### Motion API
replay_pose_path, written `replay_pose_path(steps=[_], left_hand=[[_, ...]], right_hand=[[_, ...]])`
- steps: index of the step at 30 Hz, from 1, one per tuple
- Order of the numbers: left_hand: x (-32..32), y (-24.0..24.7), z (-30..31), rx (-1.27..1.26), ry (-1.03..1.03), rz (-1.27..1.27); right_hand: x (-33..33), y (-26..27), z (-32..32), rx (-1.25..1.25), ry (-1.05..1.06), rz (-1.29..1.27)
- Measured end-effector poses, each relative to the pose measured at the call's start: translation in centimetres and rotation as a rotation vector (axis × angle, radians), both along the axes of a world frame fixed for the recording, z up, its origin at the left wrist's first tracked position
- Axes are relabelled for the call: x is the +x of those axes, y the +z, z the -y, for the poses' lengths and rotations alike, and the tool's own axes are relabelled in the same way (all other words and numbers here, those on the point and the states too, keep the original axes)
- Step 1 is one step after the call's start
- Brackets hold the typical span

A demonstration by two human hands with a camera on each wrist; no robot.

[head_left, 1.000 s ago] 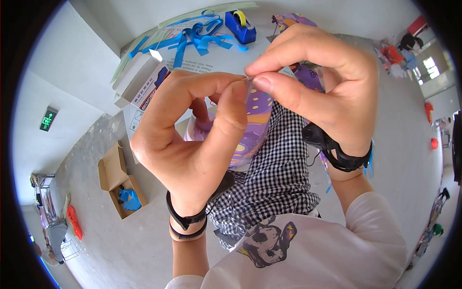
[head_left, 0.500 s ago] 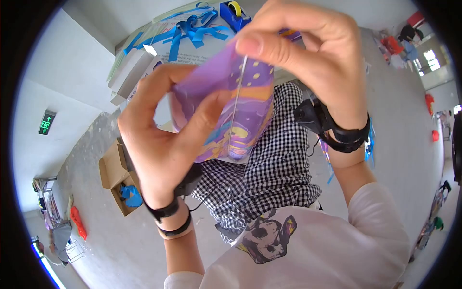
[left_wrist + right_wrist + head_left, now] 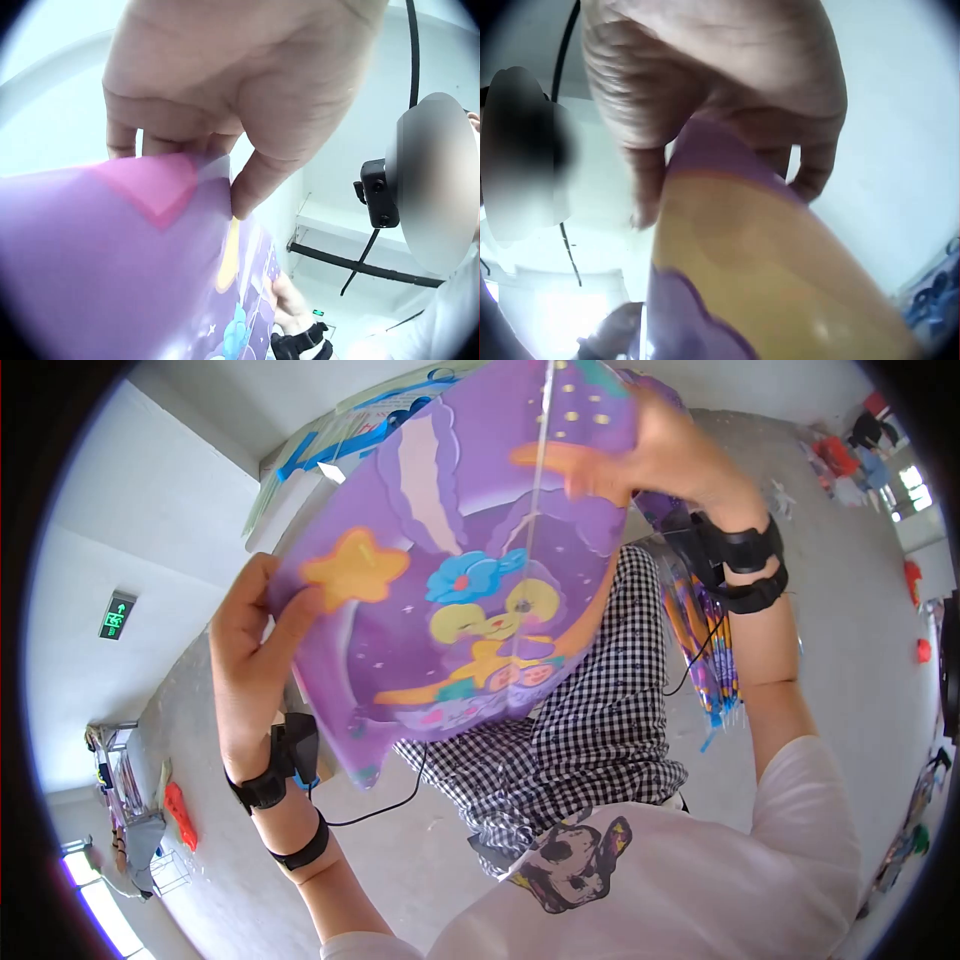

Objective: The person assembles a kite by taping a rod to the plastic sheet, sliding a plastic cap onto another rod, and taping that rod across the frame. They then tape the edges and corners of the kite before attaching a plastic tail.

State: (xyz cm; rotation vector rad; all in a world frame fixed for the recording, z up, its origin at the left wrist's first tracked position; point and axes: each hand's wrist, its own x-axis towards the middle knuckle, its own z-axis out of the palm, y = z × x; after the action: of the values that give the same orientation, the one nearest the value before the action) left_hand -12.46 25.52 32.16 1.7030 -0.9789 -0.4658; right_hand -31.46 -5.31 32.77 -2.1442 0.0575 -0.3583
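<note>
A glossy purple sheet (image 3: 420, 650) printed with a cartoon rabbit, a star and a moon is spread between both hands in the head view. A thin pale line runs down its right part. At its left edge, the left hand (image 3: 248, 655) pinches it beside the yellow star, thumb in front and fingers behind. The right hand (image 3: 690, 460), blurred, grips the right edge near the top. In the right wrist view its thumb and fingers (image 3: 814, 172) lie on opposite sides of the sheet. Checked trousers (image 3: 600, 690) show below the sheet.
Blue ribbons (image 3: 345, 445) lie on the table beyond, partly hidden by the sheet. A pale box (image 3: 285, 505) stands near its left end. To the right, a bundle of purple and orange printed pieces (image 3: 705, 650) hangs below the right wrist. A cable (image 3: 400, 805) trails from the left wrist camera.
The sheet, earlier narrow between the close-held fingertips, is now spread wide and faces the head camera. The left hand has moved left and down its edge; the right hand has shifted to the right edge.
</note>
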Motion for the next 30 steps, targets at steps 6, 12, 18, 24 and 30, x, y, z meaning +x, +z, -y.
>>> replay_pose_path(steps=[6, 12, 18, 24, 30], left_hand=[[4.9, 0.8, -3.8, 0.216, 0.075, 0.224], [9.4, 0.8, -5.4, 0.465, 0.164, 0.233], [16.0, -3.8, 2.3, 0.635, 0.152, 0.357], [19.9, -18.0, 11.0, 0.919, 0.048, 0.816], [17.2, -24.5, 12.3, 0.949, 0.024, 0.833]], right_hand=[[-0.3, -8.5, 3.0, -0.155, 0.093, -0.553], [-0.7, -12.7, 4.3, 0.115, 0.027, -0.319], [6.9, -11.1, 12.4, -0.137, -0.166, -0.263], [13.3, -21.6, 19.0, -0.616, -0.296, -0.449], [11.7, -28.1, 18.4, -0.589, -0.424, -0.547]])
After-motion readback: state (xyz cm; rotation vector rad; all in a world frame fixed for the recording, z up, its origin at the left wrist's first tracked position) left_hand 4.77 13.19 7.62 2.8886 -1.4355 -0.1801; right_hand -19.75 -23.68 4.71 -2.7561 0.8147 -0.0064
